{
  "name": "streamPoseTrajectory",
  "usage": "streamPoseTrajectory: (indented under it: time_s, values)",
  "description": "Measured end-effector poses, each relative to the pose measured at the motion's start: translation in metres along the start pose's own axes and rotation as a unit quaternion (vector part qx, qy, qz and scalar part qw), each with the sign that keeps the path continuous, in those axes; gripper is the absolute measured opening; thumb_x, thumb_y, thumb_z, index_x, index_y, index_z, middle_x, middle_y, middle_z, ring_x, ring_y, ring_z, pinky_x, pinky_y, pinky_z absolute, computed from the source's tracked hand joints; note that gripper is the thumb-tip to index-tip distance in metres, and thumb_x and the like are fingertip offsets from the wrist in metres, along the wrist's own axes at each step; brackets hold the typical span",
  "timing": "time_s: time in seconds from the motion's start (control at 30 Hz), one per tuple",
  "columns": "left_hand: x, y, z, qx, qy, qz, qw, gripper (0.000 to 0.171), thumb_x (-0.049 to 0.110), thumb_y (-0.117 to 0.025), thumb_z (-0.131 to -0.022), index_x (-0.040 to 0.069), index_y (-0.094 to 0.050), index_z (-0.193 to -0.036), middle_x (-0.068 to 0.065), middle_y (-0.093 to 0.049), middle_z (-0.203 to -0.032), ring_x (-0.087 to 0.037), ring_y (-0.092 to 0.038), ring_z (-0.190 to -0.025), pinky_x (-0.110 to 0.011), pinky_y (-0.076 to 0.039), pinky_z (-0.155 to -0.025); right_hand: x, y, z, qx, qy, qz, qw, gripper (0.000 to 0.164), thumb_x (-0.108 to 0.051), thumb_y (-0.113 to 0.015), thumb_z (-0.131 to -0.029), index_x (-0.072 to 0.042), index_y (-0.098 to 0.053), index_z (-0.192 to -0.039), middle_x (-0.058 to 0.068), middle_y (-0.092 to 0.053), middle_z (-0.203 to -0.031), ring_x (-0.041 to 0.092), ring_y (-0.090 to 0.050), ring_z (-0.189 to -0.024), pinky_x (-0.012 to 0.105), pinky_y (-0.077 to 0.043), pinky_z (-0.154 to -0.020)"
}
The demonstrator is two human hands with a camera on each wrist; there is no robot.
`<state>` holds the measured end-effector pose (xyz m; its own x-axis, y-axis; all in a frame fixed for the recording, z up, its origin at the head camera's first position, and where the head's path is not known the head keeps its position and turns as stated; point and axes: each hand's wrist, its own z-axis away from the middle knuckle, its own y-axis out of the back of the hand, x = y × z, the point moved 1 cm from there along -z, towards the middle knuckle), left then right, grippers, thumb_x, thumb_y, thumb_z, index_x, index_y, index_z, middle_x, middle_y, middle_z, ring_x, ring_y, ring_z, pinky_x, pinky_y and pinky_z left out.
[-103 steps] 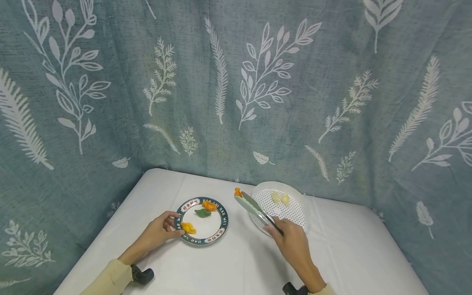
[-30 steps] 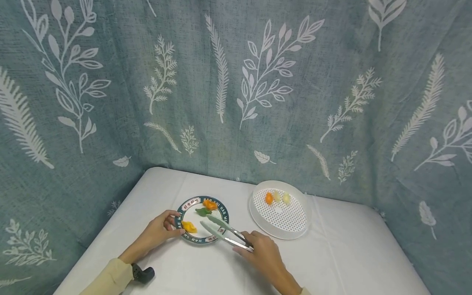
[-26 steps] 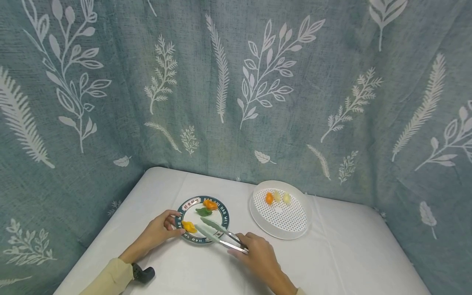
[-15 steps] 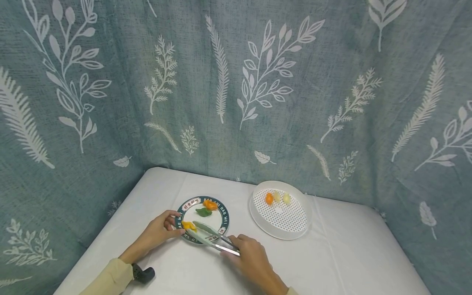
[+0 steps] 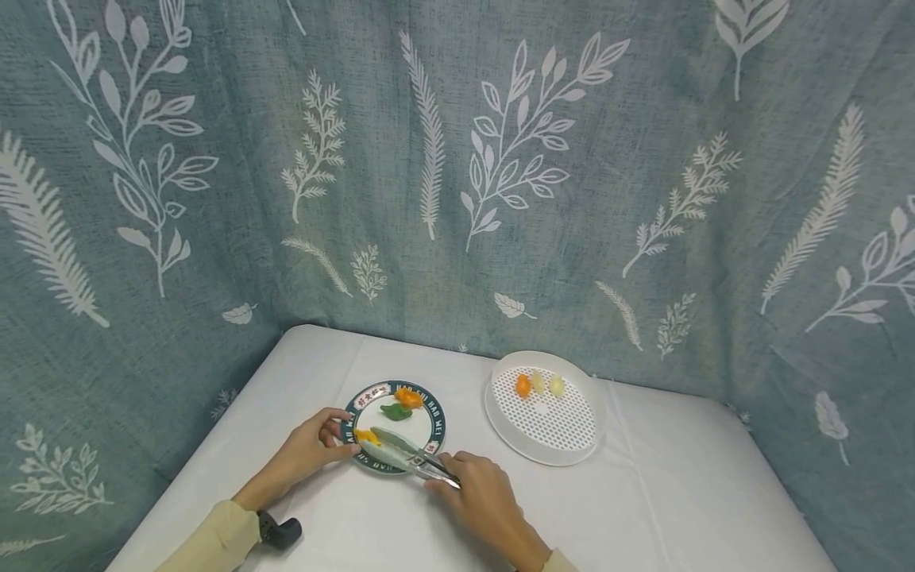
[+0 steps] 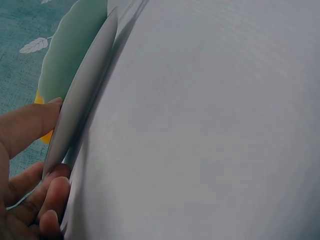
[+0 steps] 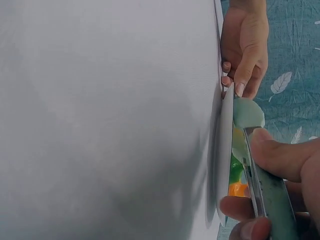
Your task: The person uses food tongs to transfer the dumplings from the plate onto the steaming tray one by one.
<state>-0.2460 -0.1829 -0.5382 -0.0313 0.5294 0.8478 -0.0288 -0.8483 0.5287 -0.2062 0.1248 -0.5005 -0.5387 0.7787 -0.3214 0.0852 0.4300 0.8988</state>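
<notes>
My left hand (image 5: 307,451) holds the near left rim of a white plate (image 5: 433,427) with a green lettered border, thumb on top and fingers beneath. My right hand (image 5: 482,496) grips metal tongs (image 5: 391,455) with pale green, scalloped tips. Those tips lie over the plate on either side of a small yellow dumpling-like piece (image 5: 366,436), partly covering it. Farther back on the plate are a green piece (image 5: 395,411) and an orange piece (image 5: 409,398). In the left wrist view, one tong tip (image 6: 75,52) rises behind the plate's edge, close to my left thumb.
A round white perforated tray (image 5: 546,446) stands to the right of the plate, with an orange piece (image 5: 523,386) and two pale yellow pieces (image 5: 557,386) inside. A white cloth covers the table (image 5: 686,477). Patterned blue-green curtains (image 5: 457,175) enclose its back and sides.
My right hand first set an orange piece into the tray, then brought the tongs left to the plate. Their tips have closed in around the yellow piece. My left hand stays on the rim.
</notes>
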Motion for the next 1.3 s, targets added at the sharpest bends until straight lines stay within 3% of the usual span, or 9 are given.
streamPoseTrajectory:
  time_s: [0.37, 0.63, 0.93, 1.13, 1.3]
  values:
    - [-0.005, 0.000, -0.003, -0.004, -0.003, 0.004, 1.0000, 0.067, 0.032, -0.091, -0.079, 0.013, -0.060, -0.135, -0.002, -0.059, -0.100, -0.019, -0.051, -0.084, -0.034, -0.042, -0.070, 0.006, 0.006, 0.003, 0.016, -0.007, -0.012, 1.000, 0.034, -0.043, -0.077, -0.089, -0.019, -0.079, -0.113, -0.016, -0.047, -0.067, 0.003, -0.039, -0.057, 0.023, -0.034, -0.050]
    - [-0.003, -0.001, -0.004, 0.000, 0.003, -0.003, 1.0000, 0.069, 0.032, -0.091, -0.078, 0.013, -0.060, -0.136, -0.002, -0.060, -0.100, -0.019, -0.052, -0.084, -0.034, -0.044, -0.071, 0.015, 0.025, 0.008, 0.045, -0.034, -0.019, 0.998, 0.042, -0.039, -0.079, -0.089, -0.009, -0.078, -0.117, -0.014, -0.055, -0.070, 0.002, -0.040, -0.057, 0.022, -0.036, -0.052]
    - [-0.001, -0.001, -0.001, 0.004, 0.000, -0.008, 1.0000, 0.068, 0.031, -0.091, -0.078, 0.011, -0.060, -0.135, -0.002, -0.060, -0.100, -0.019, -0.052, -0.083, -0.033, -0.044, -0.071, 0.034, 0.054, 0.014, 0.078, -0.073, -0.014, 0.994, 0.043, -0.038, -0.081, -0.087, -0.005, -0.078, -0.116, -0.014, -0.054, -0.068, 0.002, -0.040, -0.057, 0.022, -0.037, -0.051]
    - [0.000, -0.002, 0.000, 0.007, -0.005, -0.011, 0.9999, 0.067, 0.031, -0.091, -0.078, 0.011, -0.060, -0.134, -0.002, -0.060, -0.099, -0.018, -0.052, -0.083, -0.033, -0.044, -0.070, 0.052, 0.071, 0.019, 0.119, -0.080, 0.000, 0.990, 0.043, -0.035, -0.083, -0.087, -0.003, -0.077, -0.115, -0.004, -0.072, -0.081, 0.004, -0.049, -0.060, 0.023, -0.043, -0.054]
    - [0.000, -0.002, 0.000, 0.007, -0.004, -0.011, 0.9999, 0.067, 0.031, -0.091, -0.078, 0.011, -0.060, -0.134, -0.002, -0.060, -0.100, -0.018, -0.052, -0.083, -0.033, -0.044, -0.070, 0.072, 0.082, 0.026, 0.136, -0.097, 0.020, 0.986, 0.042, -0.031, -0.084, -0.087, 0.000, -0.077, -0.115, 0.006, -0.076, -0.090, 0.012, -0.061, -0.068, 0.030, -0.049, -0.059]
